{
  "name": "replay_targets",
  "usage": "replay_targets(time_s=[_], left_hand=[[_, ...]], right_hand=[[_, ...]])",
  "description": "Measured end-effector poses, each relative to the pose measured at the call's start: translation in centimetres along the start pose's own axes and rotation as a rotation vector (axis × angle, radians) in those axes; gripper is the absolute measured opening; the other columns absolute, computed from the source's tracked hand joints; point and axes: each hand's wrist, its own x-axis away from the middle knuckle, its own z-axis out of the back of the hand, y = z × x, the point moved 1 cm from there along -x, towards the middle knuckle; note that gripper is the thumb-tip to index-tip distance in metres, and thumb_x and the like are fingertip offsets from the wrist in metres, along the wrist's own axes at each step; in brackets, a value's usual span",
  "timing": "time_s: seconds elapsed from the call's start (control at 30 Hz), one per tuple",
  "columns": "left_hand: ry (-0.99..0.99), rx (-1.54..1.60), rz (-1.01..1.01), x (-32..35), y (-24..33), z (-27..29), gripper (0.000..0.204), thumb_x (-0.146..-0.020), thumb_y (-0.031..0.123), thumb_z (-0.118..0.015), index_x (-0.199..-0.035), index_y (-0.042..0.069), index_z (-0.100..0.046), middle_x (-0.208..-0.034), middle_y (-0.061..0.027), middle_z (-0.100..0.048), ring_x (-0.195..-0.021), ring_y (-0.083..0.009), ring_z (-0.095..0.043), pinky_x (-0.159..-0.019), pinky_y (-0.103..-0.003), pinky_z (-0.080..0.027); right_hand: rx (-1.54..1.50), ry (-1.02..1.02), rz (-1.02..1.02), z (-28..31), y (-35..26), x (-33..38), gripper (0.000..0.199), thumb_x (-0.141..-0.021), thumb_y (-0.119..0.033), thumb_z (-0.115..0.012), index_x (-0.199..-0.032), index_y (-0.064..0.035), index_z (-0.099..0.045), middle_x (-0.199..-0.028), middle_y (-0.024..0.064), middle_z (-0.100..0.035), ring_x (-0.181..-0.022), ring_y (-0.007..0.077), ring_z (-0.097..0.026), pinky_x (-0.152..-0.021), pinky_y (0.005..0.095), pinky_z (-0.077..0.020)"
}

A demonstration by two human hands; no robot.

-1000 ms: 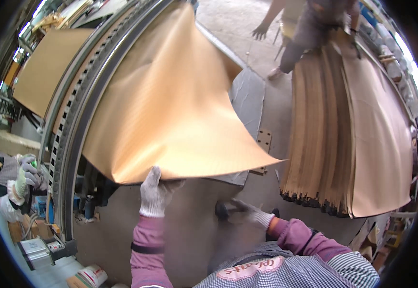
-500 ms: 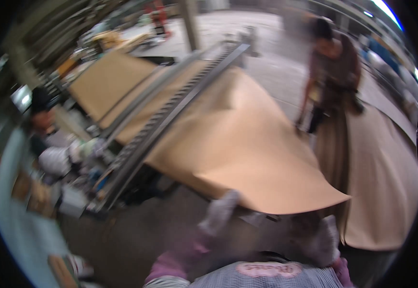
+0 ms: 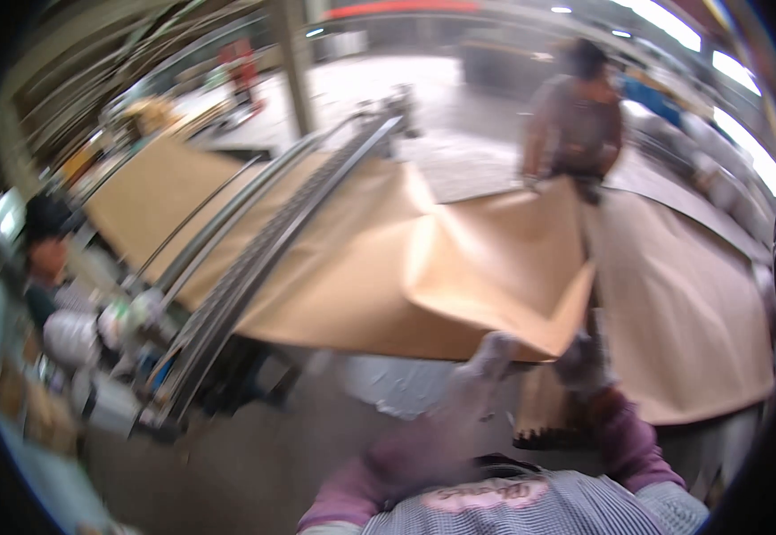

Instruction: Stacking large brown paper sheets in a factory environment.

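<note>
A large tan sheet, its material unclear, runs out from under a long toothed metal bar and sags into folds. My gloved left hand grips its near edge, fingers over the top. Beside it, my gloved right hand is closed at the sheet's near right corner; blur softens its fingers. Across from me a co-worker stands with a hand at the sheet's raised far corner.
At right, a pile of tan sheets drapes over its support. Another person works by the bar's left end. A post rises behind the machine. Beneath the sheet lies a pale flat piece on the dark floor.
My left hand has shifted right along the sheet's edge. My right hand has come up to the near corner. The co-worker has straightened, and the sheet's right end is now lifted and folded.
</note>
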Motion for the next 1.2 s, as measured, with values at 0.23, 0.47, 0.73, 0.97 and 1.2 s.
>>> replay_targets(time_s=[0.23, 0.47, 0.73, 0.97, 1.2], left_hand=[[0.025, 0.457, -0.239, -1.9, -2.3, -8.1, 0.045, -0.089, 0.035, -0.060, -0.118, 0.003, -0.048, -0.104, -0.0091, -0.056, -0.088, -0.0180, -0.057, -0.072, -0.030, -0.051], [0.106, 0.603, -0.663, 3.6, 8.3, -13.6, 0.063, -0.092, 0.043, -0.050, -0.132, -0.002, -0.035, -0.126, -0.0214, -0.050, -0.115, -0.0319, -0.052, -0.084, -0.045, -0.054], [-0.182, 0.539, 0.086, 4.4, -2.8, -26.2, 0.050, -0.095, 0.033, -0.045, -0.128, -0.005, -0.038, -0.115, -0.0206, -0.057, -0.095, -0.0298, -0.064, -0.075, -0.036, -0.058], [-0.140, 0.480, 0.393, 3.4, -14.0, -34.6, 0.037, -0.095, 0.031, -0.052, -0.114, 0.000, -0.057, -0.108, -0.0065, -0.062, -0.092, -0.0139, -0.059, -0.079, -0.028, -0.051], [-0.170, 0.596, 0.554, 3.6, -13.7, -33.9, 0.046, -0.089, 0.045, -0.055, -0.111, 0.005, -0.055, -0.092, -0.0058, -0.064, -0.080, -0.0150, -0.062, -0.072, -0.030, -0.054]], right_hand=[[0.143, 0.096, 0.541, 12.8, -3.3, -2.8, 0.027, -0.094, -0.029, -0.048, -0.106, -0.0072, -0.057, -0.101, 0.0053, -0.062, -0.095, 0.0225, -0.060, -0.081, 0.0341, -0.0513], [-0.043, -0.022, 0.835, 1.4, -19.1, 12.0, 0.016, -0.097, -0.022, -0.047, -0.104, -0.0105, -0.054, -0.077, -0.0006, -0.053, -0.063, 0.0081, -0.052, -0.052, 0.0201, -0.0439], [0.216, 0.188, -0.079, 17.9, -18.2, 22.0, 0.023, -0.084, -0.010, -0.059, -0.106, -0.0067, -0.053, -0.084, 0.0070, -0.059, -0.066, 0.0151, -0.059, -0.054, 0.0288, -0.0512], [-0.198, 0.108, -0.276, 18.1, -14.5, 26.2, 0.047, -0.089, -0.035, -0.052, -0.125, -0.0052, -0.047, -0.108, 0.0135, -0.060, -0.100, 0.0287, -0.058, -0.081, 0.0462, -0.0506], [0.461, 0.468, 0.211, 23.6, -18.7, 25.4, 0.034, -0.089, -0.030, -0.052, -0.105, -0.0004, -0.058, -0.074, 0.0075, -0.064, -0.052, 0.0153, -0.059, -0.042, 0.0235, -0.0465]])
